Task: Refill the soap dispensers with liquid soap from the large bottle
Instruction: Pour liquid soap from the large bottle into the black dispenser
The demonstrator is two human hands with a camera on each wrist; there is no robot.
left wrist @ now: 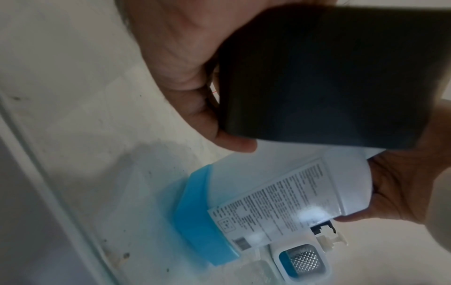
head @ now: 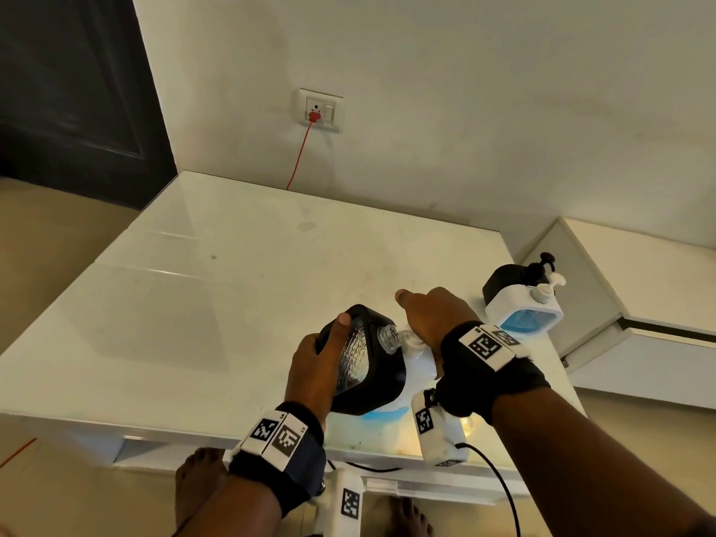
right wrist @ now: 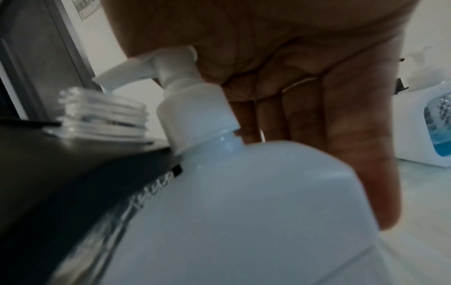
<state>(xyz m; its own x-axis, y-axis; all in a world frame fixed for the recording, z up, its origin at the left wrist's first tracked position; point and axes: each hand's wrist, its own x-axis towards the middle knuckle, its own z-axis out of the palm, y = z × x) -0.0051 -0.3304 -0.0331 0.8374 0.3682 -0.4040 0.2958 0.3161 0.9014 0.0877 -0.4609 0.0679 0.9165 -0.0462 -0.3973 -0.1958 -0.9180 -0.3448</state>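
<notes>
Two hands work at the near right part of the white table [head: 232, 265]. Left hand [head: 314, 366] grips the black soap dispenser [head: 364, 362], thumb over its far top edge, fingers wrapped round the underside; dispenser is lifted and tilted, clear threaded neck [head: 389, 337] open, no pump on it, pointing right toward the big bottle. Left wrist view shows only its black back panel [left wrist: 329, 77], clamped between thumb and fingers.

Right hand [head: 434, 317] sits on top of the large white soap bottle [head: 416, 375], palm on the white pump head [right wrist: 171, 63], fingers straight down the bottle's far side, thumb sticking out toward the far wall. Whether the palm actually presses the pump down: cannot tell. Pump spout points at the dispenser's neck, just beside it; no liquid stream visible. Bottle stands on the table, blue soap [left wrist: 195, 212] low in its base, printed label [left wrist: 275, 200] on its side. Black dispenser overlaps the bottle's left side and hides much of it from the head view.

Far right on the table, well apart: white dispenser with blue liquid [head: 523, 310], white pump on, and a second black dispenser [head: 503, 282] behind it, touching. Wall socket [head: 320, 110] with red cord [head: 300, 157] on the far wall. Bare feet below the table's near edge.
</notes>
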